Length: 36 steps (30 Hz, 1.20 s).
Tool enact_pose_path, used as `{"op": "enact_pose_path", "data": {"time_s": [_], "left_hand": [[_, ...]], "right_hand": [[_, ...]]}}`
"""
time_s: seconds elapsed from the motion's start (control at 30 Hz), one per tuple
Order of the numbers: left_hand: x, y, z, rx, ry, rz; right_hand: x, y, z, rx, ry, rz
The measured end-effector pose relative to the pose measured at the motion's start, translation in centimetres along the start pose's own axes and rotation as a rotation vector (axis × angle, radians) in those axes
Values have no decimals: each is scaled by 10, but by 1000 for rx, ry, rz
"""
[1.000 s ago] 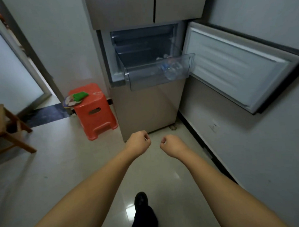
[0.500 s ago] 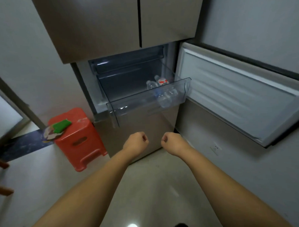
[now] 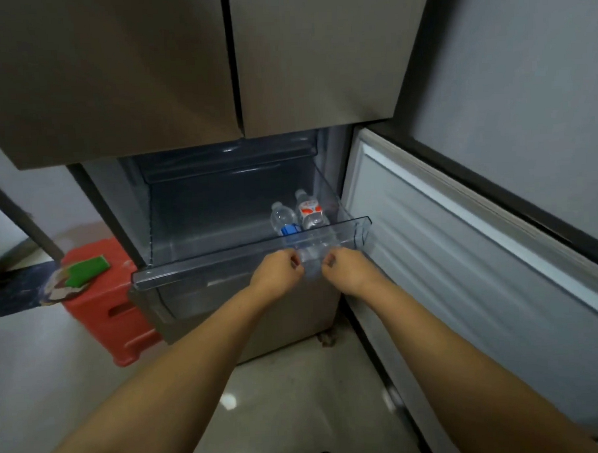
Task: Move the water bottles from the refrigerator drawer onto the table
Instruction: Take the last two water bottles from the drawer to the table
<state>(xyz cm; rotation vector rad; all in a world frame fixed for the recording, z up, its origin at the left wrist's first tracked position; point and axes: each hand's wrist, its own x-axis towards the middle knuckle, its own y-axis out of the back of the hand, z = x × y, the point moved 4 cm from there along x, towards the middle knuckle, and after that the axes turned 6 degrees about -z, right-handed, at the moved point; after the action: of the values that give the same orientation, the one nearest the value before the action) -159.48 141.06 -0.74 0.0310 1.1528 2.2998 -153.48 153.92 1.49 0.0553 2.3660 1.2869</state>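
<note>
So we've got a red plastic stool [image 3: 102, 303] on the left, then the clear plastic drawer [image 3: 223, 260] pulled out, our left hand [image 3: 279, 270] and right hand [image 3: 347, 268] both fisted, empty, at its front, two crinkly bottles [image 3: 298, 214] lying just behind.

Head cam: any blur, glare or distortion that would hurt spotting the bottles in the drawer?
Head view: dim and soft overall, with motion smear at the left edge near the red stool. Wide-angle bending bows the open door and the arms. The drawer front is clear plastic with pale reflections, so the two bottles read hazily below its rim. A small glare spot sits on the floor.
</note>
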Motion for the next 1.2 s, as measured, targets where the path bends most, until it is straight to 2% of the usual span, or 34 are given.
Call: {"op": "enact_pose_path", "data": {"time_s": [0.3,0.37,0.47,0.63,0.73,0.87,0.97,1.1,1.2], "left_hand": [[86,35,37,-151,34,164],[110,35,30,-167,78,136],[147,26,14,-124,202,13],[196,-6,-36,-142,487,-135],[205,-18,-49,-215,621,-200],[206,-29,-52,-283,684,-280],[210,-25,-49,-420,717,-312],[208,-9,-60,-396,688,-282],[206,4,-81,-362,681,-214]], "right_hand": [[82,55,-12,-29,78,58],[103,61,-15,0,83,94],[138,67,-13,6,39,86],[197,35,-3,92,-128,-123],[222,12,-1,-3,-262,-199],[242,5,-9,-140,-332,-176],[251,3,-12,-177,-365,-192],[254,-7,-8,-139,-362,-200],[254,-16,-2,-1,-395,-255]]}}
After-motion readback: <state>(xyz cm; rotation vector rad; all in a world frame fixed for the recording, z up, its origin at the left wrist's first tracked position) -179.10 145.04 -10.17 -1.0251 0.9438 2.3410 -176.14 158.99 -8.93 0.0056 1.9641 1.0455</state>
